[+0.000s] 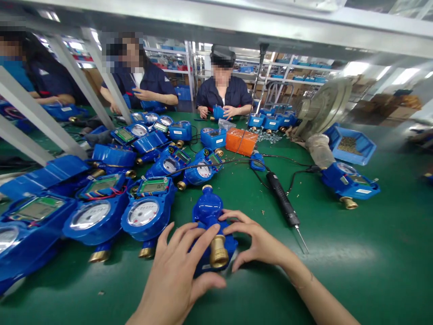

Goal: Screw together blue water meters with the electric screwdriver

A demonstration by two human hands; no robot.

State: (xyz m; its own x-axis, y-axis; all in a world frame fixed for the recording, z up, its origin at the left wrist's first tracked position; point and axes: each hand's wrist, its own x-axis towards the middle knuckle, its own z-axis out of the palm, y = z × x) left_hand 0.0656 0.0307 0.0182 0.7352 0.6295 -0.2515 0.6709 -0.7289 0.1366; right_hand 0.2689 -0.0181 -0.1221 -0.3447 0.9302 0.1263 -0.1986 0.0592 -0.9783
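A blue water meter (209, 203) lies face down on the green bench, its brass fitting (219, 253) pointing toward me. My left hand (181, 257) curves over its left side, fingers spread on the body and thumb near the brass end. On the opposite side, my right hand (253, 237) has its fingertips on the blue casing, with the thumb close to the lower edge. Between them the two hands hold the meter; its dial is hidden underneath. A black electric screwdriver (282, 198) rests to the right.
Several blue meters with open displays crowd the left, the nearest being a meter (144, 212). Beyond stand an orange box (241, 141), a blue screw bin (363, 155) and a fan (324, 108). Another meter (350, 180) sits at right. Co-workers (223, 92) sit opposite. Cables cross the bench.
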